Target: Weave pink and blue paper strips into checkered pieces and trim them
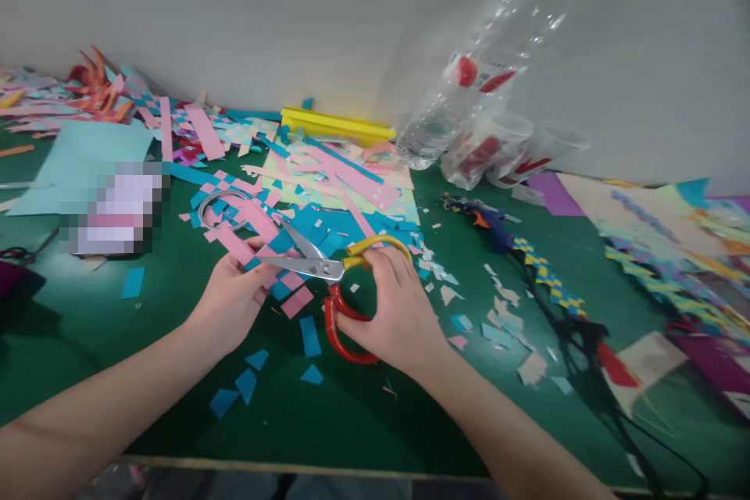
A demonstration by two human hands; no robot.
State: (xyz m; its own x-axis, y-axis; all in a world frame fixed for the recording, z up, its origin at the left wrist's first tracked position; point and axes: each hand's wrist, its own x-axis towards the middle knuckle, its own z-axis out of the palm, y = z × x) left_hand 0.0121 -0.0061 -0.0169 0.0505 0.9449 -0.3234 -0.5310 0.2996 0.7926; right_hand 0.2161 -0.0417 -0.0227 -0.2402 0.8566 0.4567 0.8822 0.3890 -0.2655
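My right hand [404, 308] grips a pair of scissors [325, 267], with fingers in the yellow loop and thumb in the red loop. The metal blades are spread apart and point left. My left hand [231, 301] pinches a woven piece of pink and blue paper strips [258, 223] beside the lower blade. Whether the blades touch the paper I cannot tell. A clear roll of tape [223, 209] lies against the woven paper. Below the hands, several blue paper scraps [246, 387] and a pink scrap [298, 301] rest on the green table [363, 422].
A clear plastic bottle [480, 62] leans against the wall, with plastic cups [492, 144] at its base. A yellow bar [337, 125] lies at the back. Left are a blurred-out phone [120, 207] and a light blue sheet [87, 148]. Woven strips [548, 273] lie right.
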